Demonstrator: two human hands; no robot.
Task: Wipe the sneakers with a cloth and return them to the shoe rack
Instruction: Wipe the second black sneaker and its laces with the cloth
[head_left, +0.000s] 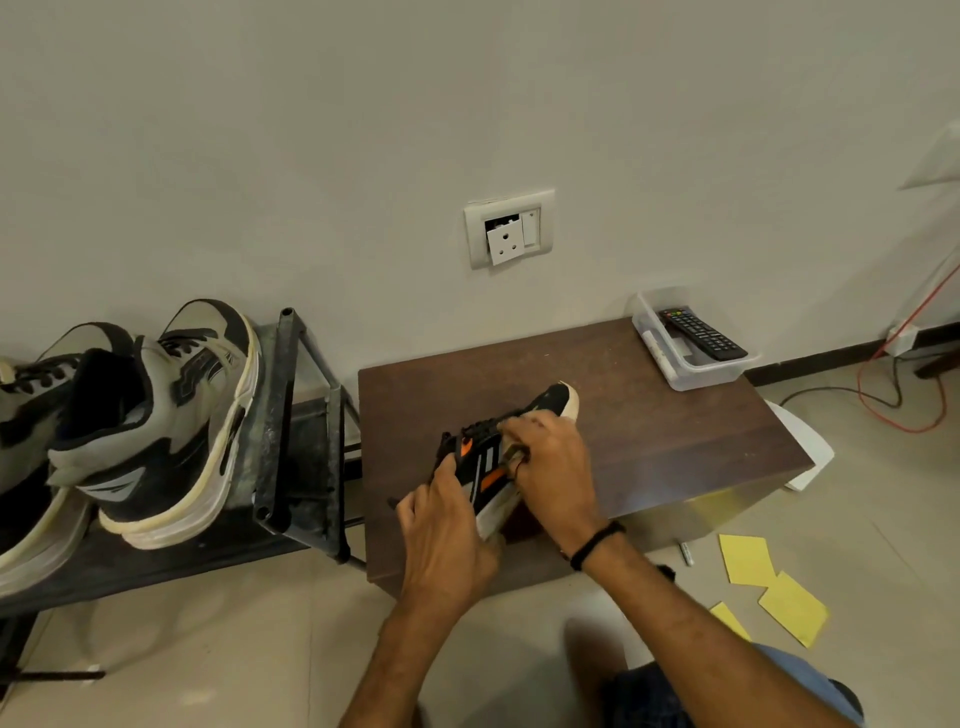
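Brown worktop (675, 441) against the wall. Clear bin (701, 376) on its far right corner holds a black remote (701, 332). Loose wall socket (509, 228) above. Yellow papers (745, 560) and red cable (904, 431) on the floor.

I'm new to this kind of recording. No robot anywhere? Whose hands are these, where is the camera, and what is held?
There is no machine: a person wears one camera on the head, looking down at their own hands. The left hand grips a black sneaker with orange marks near its heel, over a low brown table. The right hand lies on its upper, fingers curled on what looks like a small pale cloth. On the table's far corner a clear tub holds a remote. To the left, a shoe rack carries grey sneakers.
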